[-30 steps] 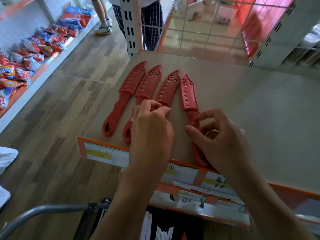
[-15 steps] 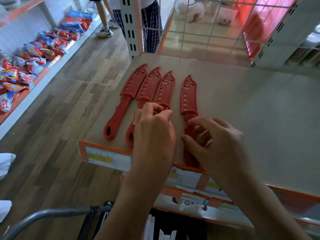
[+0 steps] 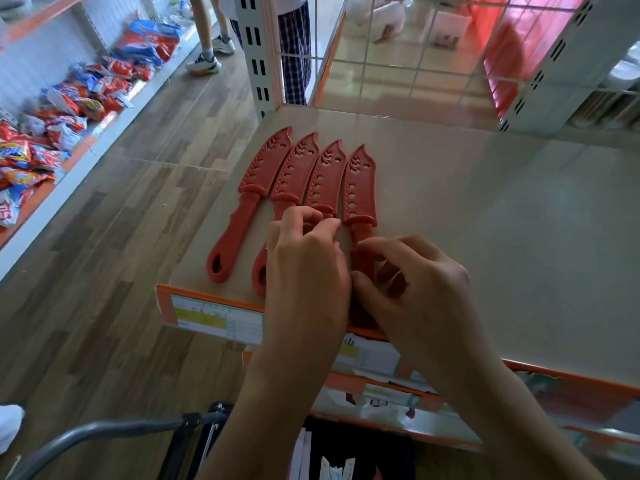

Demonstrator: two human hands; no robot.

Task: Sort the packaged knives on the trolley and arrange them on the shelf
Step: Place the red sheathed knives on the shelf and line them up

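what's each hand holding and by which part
Right hand pinches the rightmost knife by its handle; left hand grips the third knife from left, also by the handle.

Four knives (image 3: 325, 178) abreast on shelf (image 3: 485, 216)

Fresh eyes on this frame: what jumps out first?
Four red knives lie side by side, tips pointing away, near the front left corner of the shelf. The left hand curls its fingers onto the handle of the third knife, while the right hand pinches the handle of the rightmost knife. Bright snack packets are heaped at the far left.
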